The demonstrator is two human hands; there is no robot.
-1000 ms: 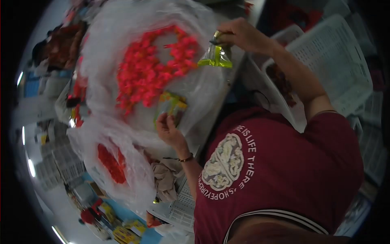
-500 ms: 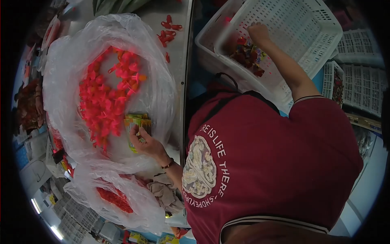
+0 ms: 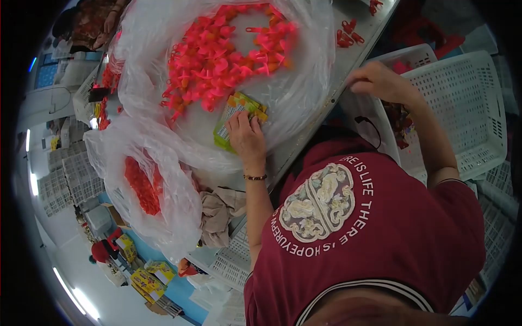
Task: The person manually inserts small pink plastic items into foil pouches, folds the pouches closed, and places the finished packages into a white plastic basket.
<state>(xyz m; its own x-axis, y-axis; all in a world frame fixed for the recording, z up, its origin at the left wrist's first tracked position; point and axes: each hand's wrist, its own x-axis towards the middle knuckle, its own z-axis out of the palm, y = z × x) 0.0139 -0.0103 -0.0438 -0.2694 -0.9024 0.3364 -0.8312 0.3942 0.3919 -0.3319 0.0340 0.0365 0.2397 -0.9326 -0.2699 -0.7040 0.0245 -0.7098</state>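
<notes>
My left hand [image 3: 247, 136] lies over a small stack of green and yellow printed packets [image 3: 222, 133], its fingers bent onto them. The stack sits inside a large clear plastic bag [image 3: 310, 81] with its mouth spread wide. Beside it in the bag is a heap of bright pink-red plastic pieces with orange parts [image 3: 212, 65]. My right hand [image 3: 383, 82] hovers over the near side of a white basket, fingers curled together, and nothing shows in them. Under that forearm, colourful wrapped pieces [image 3: 402, 127] lie in the white perforated basket [image 3: 457, 103].
A second clear bag [image 3: 182, 217] holds small red pieces [image 3: 142, 187]. A beige cloth [image 3: 220, 214] lies by the table edge. Loose red pieces [image 3: 348, 33] are on the metal table [image 3: 359, 57]. Part of another person [image 3: 98, 24] shows at upper left. Yellow boxes [image 3: 147, 282] stand farther off.
The view has turned and shifted. My right hand has come out of the basket towards the table. The left hand has stayed at the packets, now laid more over them.
</notes>
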